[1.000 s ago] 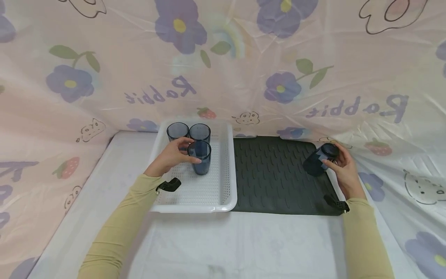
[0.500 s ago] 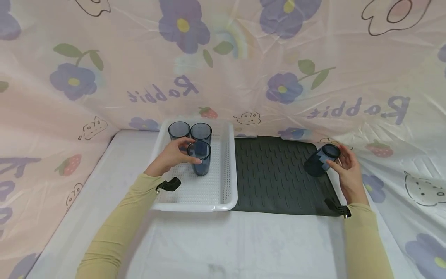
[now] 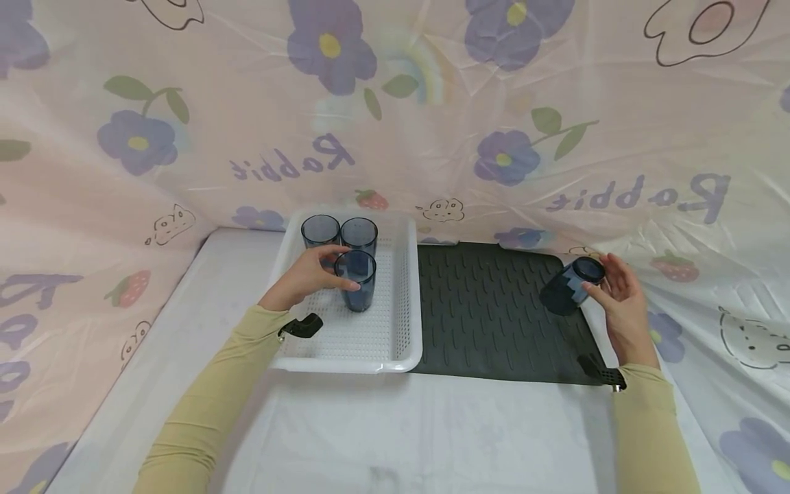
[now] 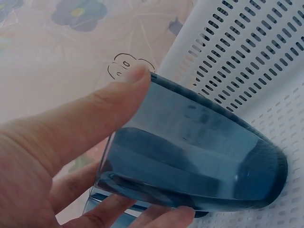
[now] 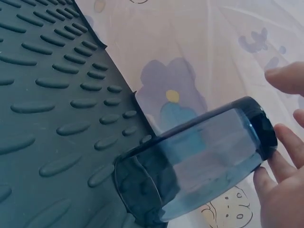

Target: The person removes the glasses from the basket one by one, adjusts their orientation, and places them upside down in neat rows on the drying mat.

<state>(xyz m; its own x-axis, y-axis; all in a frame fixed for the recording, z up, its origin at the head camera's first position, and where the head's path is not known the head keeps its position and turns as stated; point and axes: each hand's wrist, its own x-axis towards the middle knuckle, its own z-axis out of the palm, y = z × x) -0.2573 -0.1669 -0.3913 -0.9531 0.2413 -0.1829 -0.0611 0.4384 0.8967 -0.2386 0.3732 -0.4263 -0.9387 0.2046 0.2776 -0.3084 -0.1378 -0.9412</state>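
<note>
In the head view my left hand (image 3: 311, 278) holds a see-through blue drinking glass (image 3: 360, 291), mouth up, inside a white perforated basket (image 3: 407, 357). In the left wrist view its thumb lies at the rim and its fingers along the far side; I cannot tell whether the base touches the basket floor. Two similar glasses (image 3: 321, 230) stand behind it. On the right, an upside-down blue glass (image 5: 199, 161) rests at the edge of a dark ribbed mat (image 3: 487, 315). My right hand (image 3: 623, 309) is loosely spread beside its base, fingertips close to or touching it, thumb apart.
Basket and mat sit side by side on a white-covered table (image 3: 494, 432). A patterned cloth (image 3: 401, 137) rises behind and at both sides. The basket's raised walls surround the upright glasses.
My right hand has drawn slightly right and towards me, its fingers loosening from the upside-down glass, which stays on the mat. The left hand and its glass hold nearly still.
</note>
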